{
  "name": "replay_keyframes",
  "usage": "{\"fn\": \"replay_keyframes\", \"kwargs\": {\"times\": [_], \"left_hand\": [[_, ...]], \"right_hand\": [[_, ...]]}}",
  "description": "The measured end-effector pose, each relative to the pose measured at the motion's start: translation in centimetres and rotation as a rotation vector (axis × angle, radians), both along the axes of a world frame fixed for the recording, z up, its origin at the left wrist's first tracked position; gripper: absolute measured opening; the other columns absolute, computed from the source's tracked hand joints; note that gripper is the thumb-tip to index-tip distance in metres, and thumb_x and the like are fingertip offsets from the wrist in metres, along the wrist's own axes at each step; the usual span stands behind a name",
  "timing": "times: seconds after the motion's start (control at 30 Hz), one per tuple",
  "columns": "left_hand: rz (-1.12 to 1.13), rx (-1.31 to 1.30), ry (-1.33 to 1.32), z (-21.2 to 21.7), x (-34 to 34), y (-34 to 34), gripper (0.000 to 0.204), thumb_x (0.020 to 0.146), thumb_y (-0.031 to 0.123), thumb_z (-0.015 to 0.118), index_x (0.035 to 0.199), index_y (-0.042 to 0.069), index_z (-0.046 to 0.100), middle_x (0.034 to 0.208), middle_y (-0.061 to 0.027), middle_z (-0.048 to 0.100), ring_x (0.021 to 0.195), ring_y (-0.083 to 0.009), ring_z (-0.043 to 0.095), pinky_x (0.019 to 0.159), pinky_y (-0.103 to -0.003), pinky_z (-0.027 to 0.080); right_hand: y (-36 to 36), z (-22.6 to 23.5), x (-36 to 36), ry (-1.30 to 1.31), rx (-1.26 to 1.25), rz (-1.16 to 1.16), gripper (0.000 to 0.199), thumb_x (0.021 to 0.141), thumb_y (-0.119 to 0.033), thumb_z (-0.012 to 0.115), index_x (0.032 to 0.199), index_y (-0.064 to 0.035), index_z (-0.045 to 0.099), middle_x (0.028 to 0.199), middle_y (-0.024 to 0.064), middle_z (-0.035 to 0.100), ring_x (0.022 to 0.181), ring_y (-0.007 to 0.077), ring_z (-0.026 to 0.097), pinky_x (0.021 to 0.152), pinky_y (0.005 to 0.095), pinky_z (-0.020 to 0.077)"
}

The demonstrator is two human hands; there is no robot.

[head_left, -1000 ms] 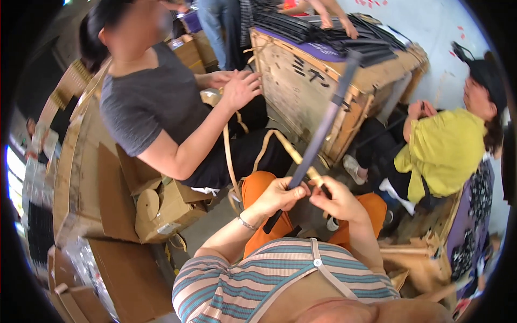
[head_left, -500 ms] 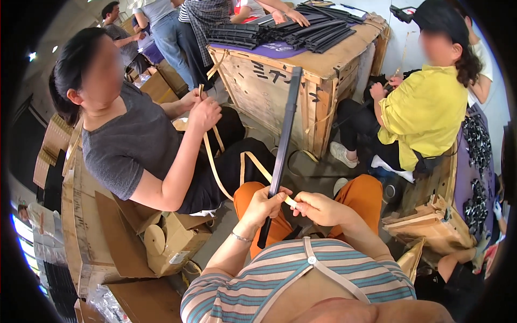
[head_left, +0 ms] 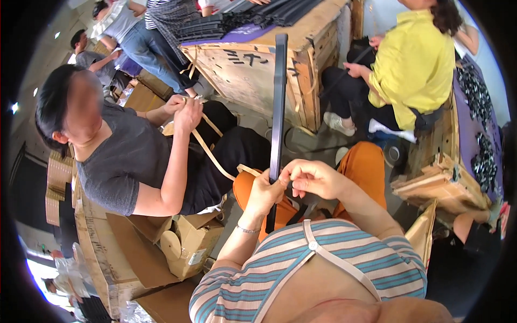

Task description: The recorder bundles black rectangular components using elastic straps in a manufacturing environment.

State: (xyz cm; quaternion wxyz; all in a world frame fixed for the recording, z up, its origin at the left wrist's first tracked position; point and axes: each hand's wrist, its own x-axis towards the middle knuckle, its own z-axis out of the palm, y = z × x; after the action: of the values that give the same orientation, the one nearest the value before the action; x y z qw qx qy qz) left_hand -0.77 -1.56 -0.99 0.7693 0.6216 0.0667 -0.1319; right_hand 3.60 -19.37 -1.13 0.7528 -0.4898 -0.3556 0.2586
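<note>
A long flat black strip (head_left: 279,102) stands nearly upright over my lap, its top reaching up in front of the wooden crate (head_left: 253,70). My left hand (head_left: 265,191) grips the strip about two thirds of the way down. My right hand (head_left: 312,177) pinches at the strip's edge beside the left thumb, fingers curled. My orange trousers (head_left: 366,161) show behind both hands.
A person in grey (head_left: 129,161) sits at my left, pulling a tan strap (head_left: 207,142). A person in yellow (head_left: 414,64) sits at the right. Black strips (head_left: 253,13) are stacked on the crate. Cardboard boxes (head_left: 188,242) lie at lower left, a wooden pallet (head_left: 441,183) at right.
The black strip has swung from a rightward tilt to nearly upright. My view has shifted, and both hands stay on the strip.
</note>
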Motion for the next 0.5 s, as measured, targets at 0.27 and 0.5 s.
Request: {"fn": "replay_keyframes", "kwargs": {"times": [0.27,0.5], "left_hand": [[-0.045,0.235,-0.11,0.8,-0.1,-0.2,0.014,0.086,0.01,0.058,0.096,0.001,0.055,0.074,0.0045,0.051,0.063,-0.0011,0.041,0.056,-0.016,0.035],[-0.069,0.14,-0.056,0.9,-0.9,0.2,0.026,0.087,0.011,0.057,0.11,-0.001,0.053,0.079,0.0033,0.053,0.054,0.0003,0.038,0.046,-0.015,0.029]], "right_hand": [[-2.1,3.3,2.7,-0.045,-0.054,-0.415,0.011,0.088,-0.013,0.056,0.088,-0.0024,0.057,0.071,0.0007,0.058,0.056,0.0043,0.049,0.05,0.0187,0.0402],[-1.7,3.9,3.8,-0.184,-0.098,-0.612,0.01,0.086,-0.009,0.058,0.086,0.0,0.055,0.068,-0.0024,0.053,0.061,0.0021,0.044,0.054,0.0182,0.0374]]}}
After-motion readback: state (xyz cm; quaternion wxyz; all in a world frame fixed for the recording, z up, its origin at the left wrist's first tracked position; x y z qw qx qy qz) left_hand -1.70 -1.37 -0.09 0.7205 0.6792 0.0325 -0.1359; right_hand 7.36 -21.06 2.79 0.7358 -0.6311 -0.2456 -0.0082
